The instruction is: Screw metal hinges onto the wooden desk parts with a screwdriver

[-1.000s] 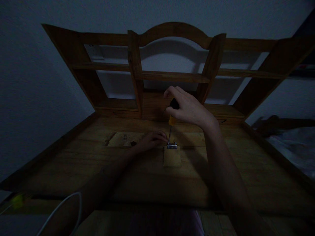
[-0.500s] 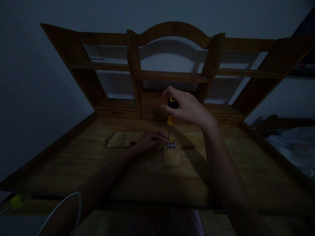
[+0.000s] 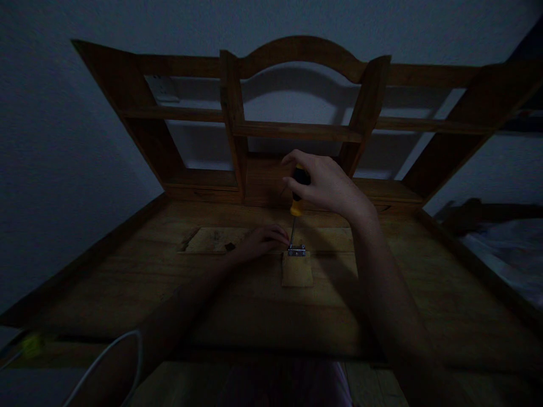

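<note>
My right hand [image 3: 328, 183] grips the black-and-yellow handle of a screwdriver [image 3: 296, 208] from the right, thumb and fingers around it. The shaft points down, slightly tilted, and its tip meets the left end of a small metal hinge [image 3: 296, 251]. One leaf of that hinge lies on a small square wooden block [image 3: 297, 271]; its far side is beside a long pale wooden strip [image 3: 326, 239]. My left hand [image 3: 263, 240] rests low on the strip, fingers closed together, their tips by the screwdriver tip. Whatever they pinch there is too small and dark to make out.
The wooden desk top [image 3: 139, 271] carries a shelf unit [image 3: 297, 131] along its back, against the wall. A dark spot [image 3: 229, 246] marks the strip left of my hand. A white cable [image 3: 106, 356] loops by my left forearm. Pale fabric [image 3: 504, 254] lies beyond the right edge.
The whole view has shifted very slightly. My right hand has turned a little on the screwdriver handle; its tip stays at the hinge. My left hand keeps its place.
</note>
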`<action>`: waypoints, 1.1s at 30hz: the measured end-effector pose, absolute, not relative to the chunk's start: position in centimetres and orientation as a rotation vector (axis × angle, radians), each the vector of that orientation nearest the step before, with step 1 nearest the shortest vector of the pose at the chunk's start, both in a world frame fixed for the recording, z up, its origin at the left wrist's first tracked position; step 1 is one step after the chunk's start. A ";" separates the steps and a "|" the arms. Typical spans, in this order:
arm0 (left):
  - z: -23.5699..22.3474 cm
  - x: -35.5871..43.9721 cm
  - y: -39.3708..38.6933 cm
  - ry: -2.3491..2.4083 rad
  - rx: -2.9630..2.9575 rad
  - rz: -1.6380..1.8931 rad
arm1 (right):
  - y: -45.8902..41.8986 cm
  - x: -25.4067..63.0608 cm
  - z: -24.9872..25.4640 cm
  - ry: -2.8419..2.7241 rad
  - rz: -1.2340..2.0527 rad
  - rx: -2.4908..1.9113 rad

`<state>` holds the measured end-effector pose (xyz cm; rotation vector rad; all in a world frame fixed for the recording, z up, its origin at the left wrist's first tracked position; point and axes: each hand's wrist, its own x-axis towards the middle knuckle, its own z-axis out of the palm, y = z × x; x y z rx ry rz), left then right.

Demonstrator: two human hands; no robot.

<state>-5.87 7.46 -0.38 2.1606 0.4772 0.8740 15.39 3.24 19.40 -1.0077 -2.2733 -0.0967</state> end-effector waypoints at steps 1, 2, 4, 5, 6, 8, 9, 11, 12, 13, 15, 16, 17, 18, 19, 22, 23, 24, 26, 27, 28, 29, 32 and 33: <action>-0.3 -5.9 7.4 0.479 2.158 0.870 | 3.2 15.4 19.4 -2.275 -0.102 -1.011; -0.2 -5.9 7.3 0.482 2.156 0.864 | 3.2 15.3 19.4 -2.278 -0.103 -1.009; 0.0 -5.9 7.2 0.479 2.153 0.859 | 3.1 15.3 19.5 -2.284 -0.092 -1.005; 0.0 -5.9 7.2 0.476 2.152 0.857 | 3.1 15.2 19.5 -2.286 -0.084 -1.005; 0.1 -5.9 7.1 0.474 2.151 0.855 | 3.0 15.2 19.5 -2.287 -0.077 -1.002; 0.1 -5.9 7.1 0.482 2.153 0.848 | 3.1 15.0 19.4 -2.291 -0.075 -0.986; 0.1 -5.9 7.1 0.490 2.156 0.843 | 3.1 15.0 19.4 -2.291 -0.079 -0.976; 0.1 -5.9 7.1 0.499 2.159 0.848 | 3.2 14.9 19.4 -2.282 -0.091 -0.966; 0.1 -5.9 7.0 0.499 2.159 0.851 | 3.2 14.9 19.4 -2.275 -0.099 -0.967; 0.1 -5.9 7.0 0.498 2.157 0.855 | 3.2 14.9 19.4 -2.270 -0.107 -0.969; 0.2 -5.9 7.0 0.499 2.152 0.855 | 3.2 15.0 19.4 -2.264 -0.124 -0.976; 0.2 -5.8 7.0 0.502 2.149 0.856 | 3.2 15.1 19.5 -2.265 -0.126 -0.981; 0.1 -5.8 7.0 0.501 2.150 0.854 | 3.1 15.2 19.5 -2.270 -0.122 -0.988; 0.1 -5.8 7.0 0.500 2.150 0.856 | 3.1 15.3 19.6 -2.277 -0.114 -0.995; 0.0 -5.8 7.1 0.499 2.151 0.856 | 3.1 15.4 19.6 -2.285 -0.105 -1.003; -0.2 -5.8 7.3 0.496 2.153 0.847 | 3.1 15.5 19.5 -2.291 -0.120 -1.035; -0.3 -5.8 7.3 0.491 2.152 0.845 | 3.1 15.5 19.4 -2.282 -0.138 -1.046; -0.3 -5.8 7.4 0.485 2.150 0.847 | 3.1 15.4 19.4 -2.273 -0.155 -1.055; -0.2 -5.8 7.3 0.479 2.146 0.855 | 3.0 15.4 19.3 -2.262 -0.173 -1.056; -0.2 -5.8 7.3 0.478 2.142 0.858 | 3.0 15.3 19.4 -2.262 -0.172 -1.045; -0.1 -5.7 7.2 0.479 2.138 0.863 | 2.9 15.3 19.4 -2.267 -0.166 -1.031; -0.1 -5.7 7.2 0.483 2.134 0.863 | 2.9 15.2 19.4 -2.273 -0.155 -1.014; 0.1 -5.4 6.9 0.499 2.124 0.837 | 2.9 15.1 19.5 -2.286 -0.103 -0.959; 0.1 -5.3 6.8 0.511 2.122 0.832 | 2.9 15.1 19.5 -2.292 -0.086 -0.939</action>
